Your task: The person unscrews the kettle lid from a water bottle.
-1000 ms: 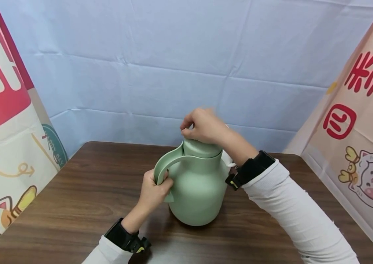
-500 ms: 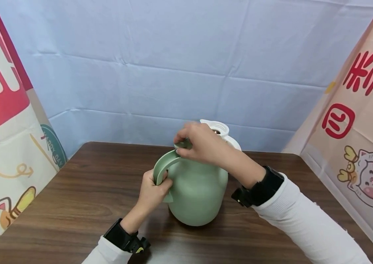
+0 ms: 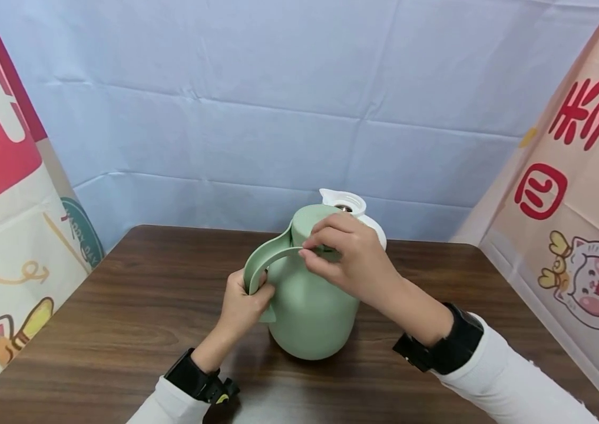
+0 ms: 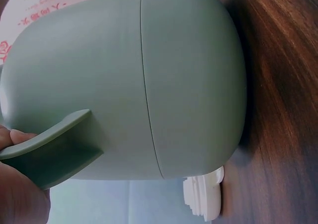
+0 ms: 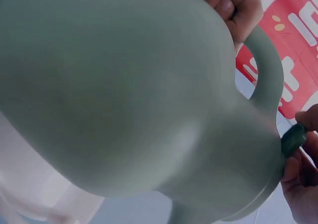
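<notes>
A pale green thermos jug point(image 3: 310, 312) stands upright on the table. My left hand point(image 3: 246, 300) grips its looped handle point(image 3: 267, 257), also seen at close range in the left wrist view. On the jug's neck is a matching green lid point(image 3: 311, 218). My right hand point(image 3: 354, 259) is at the front of it, thumb and fingertips pinching near the lid's edge and the handle's top. In the right wrist view, those fingers point(image 5: 292, 172) hold a small dark green part point(image 5: 294, 138); its full shape is hidden. Most of the lid's right side is behind my right hand.
Behind the green jug stands a white jug point(image 3: 376, 228) with a spout and an uncovered mouth. A white threaded part point(image 4: 203, 196), like a lid, lies on the wooden table point(image 3: 172, 330). Pale blue cloth point(image 3: 225, 147) hangs at the back, printed sheets at both sides.
My right hand has come down from the lid's top, past its left edge, to its front right. The lid's top and the white jug now show. My left hand keeps its grip on the handle.
</notes>
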Demonstrator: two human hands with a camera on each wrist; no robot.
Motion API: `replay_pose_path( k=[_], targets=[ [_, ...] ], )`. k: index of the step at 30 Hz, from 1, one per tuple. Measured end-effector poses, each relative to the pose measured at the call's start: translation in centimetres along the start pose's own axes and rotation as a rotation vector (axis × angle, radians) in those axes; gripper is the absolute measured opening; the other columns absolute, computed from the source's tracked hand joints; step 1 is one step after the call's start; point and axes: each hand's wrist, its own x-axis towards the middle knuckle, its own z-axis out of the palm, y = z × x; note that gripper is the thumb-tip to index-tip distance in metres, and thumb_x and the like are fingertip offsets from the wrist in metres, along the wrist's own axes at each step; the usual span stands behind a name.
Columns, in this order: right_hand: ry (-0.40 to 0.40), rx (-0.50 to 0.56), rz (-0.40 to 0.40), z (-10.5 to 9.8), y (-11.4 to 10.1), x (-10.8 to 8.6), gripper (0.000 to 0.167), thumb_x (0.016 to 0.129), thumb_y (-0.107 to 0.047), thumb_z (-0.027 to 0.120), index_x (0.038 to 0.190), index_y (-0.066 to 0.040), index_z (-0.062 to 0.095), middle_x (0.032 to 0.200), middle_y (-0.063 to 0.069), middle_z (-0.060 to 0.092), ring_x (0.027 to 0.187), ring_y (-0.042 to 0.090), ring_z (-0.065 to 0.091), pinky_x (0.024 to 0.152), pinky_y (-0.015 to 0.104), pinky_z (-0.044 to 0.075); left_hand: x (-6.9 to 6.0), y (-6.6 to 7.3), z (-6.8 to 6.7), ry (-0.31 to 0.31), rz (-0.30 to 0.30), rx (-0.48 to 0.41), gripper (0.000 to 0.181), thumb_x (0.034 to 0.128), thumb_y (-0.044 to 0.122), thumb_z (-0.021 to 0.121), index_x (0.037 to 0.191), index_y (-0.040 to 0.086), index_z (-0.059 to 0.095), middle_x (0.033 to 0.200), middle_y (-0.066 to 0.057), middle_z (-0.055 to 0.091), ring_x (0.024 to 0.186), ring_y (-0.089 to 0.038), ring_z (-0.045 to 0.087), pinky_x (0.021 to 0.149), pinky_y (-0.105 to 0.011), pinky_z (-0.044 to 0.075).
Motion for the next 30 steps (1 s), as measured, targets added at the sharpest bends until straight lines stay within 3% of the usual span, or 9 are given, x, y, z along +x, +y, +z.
replay_pose_path(
  k=[5, 9, 13, 18, 25, 30],
  targets=[
    [0.117, 0.005, -0.010, -0.7, 0.2, -1.5, 0.008, 0.080, -0.009, 0.062, 0.075, -0.005, 0.067, 0.082, 0.004, 0.062, 0.074, 0.018, 0.054, 0.063, 0.023, 0.044, 0.0, 0.0, 0.0, -0.009, 0.010, -0.010, 0.041, 0.0761, -0.023, 0.042, 0.059, 0.008, 0.022, 0.049, 0.000, 0.016, 0.042, -0.014, 0.015, 0.042, -0.027, 0.022],
    [0.161, -0.001, 0.029, -1.5, 0.6, -2.3, 0.008, 0.076, -0.007, 0.061, 0.073, -0.005, 0.068, 0.083, 0.005, 0.063, 0.071, 0.018, 0.055, 0.059, 0.020, 0.043, 0.1, 0.0, 0.0, -0.008, 0.015, -0.014, 0.040, 0.0759, -0.023, 0.042, 0.059, 0.008, 0.022, 0.049, 0.000, 0.016, 0.041, -0.014, 0.015, 0.042, -0.027, 0.022],
    [0.138, 0.016, 0.139, -2.4, 1.4, -3.0, 0.010, 0.070, 0.003, 0.064, 0.074, -0.006, 0.068, 0.087, 0.006, 0.066, 0.067, 0.015, 0.058, 0.053, 0.018, 0.042, 0.0, -0.1, -0.1, -0.009, 0.027, -0.016, 0.041, 0.0764, -0.023, 0.042, 0.059, 0.008, 0.022, 0.049, 0.000, 0.016, 0.040, -0.014, 0.016, 0.041, -0.028, 0.022],
    [0.093, 0.048, 0.279, -3.2, 3.0, -3.5, 0.018, 0.069, 0.012, 0.067, 0.078, -0.005, 0.067, 0.090, 0.006, 0.067, 0.066, 0.014, 0.061, 0.056, 0.018, 0.047, -0.1, -0.2, 0.0, -0.006, 0.035, -0.008, 0.040, 0.0770, -0.023, 0.042, 0.059, 0.008, 0.023, 0.050, 0.000, 0.015, 0.041, -0.014, 0.015, 0.042, -0.028, 0.022],
    [0.040, 0.075, 0.476, -3.2, 5.1, -3.4, 0.013, 0.074, 0.008, 0.069, 0.079, -0.004, 0.068, 0.084, 0.005, 0.068, 0.064, 0.009, 0.059, 0.056, 0.017, 0.047, -0.2, -0.3, 0.0, -0.003, 0.038, -0.006, 0.039, 0.0765, -0.023, 0.042, 0.059, 0.007, 0.024, 0.050, 0.000, 0.015, 0.041, -0.014, 0.015, 0.041, -0.028, 0.023],
    [0.009, 0.060, 0.521, -3.3, 5.8, -3.0, 0.010, 0.076, 0.003, 0.067, 0.079, -0.007, 0.068, 0.087, 0.003, 0.069, 0.069, 0.008, 0.059, 0.058, 0.020, 0.047, -0.1, -0.1, 0.0, -0.008, 0.038, -0.012, 0.040, 0.0763, -0.023, 0.041, 0.059, 0.008, 0.024, 0.048, 0.001, 0.017, 0.039, -0.014, 0.017, 0.040, -0.028, 0.023]
  ],
)
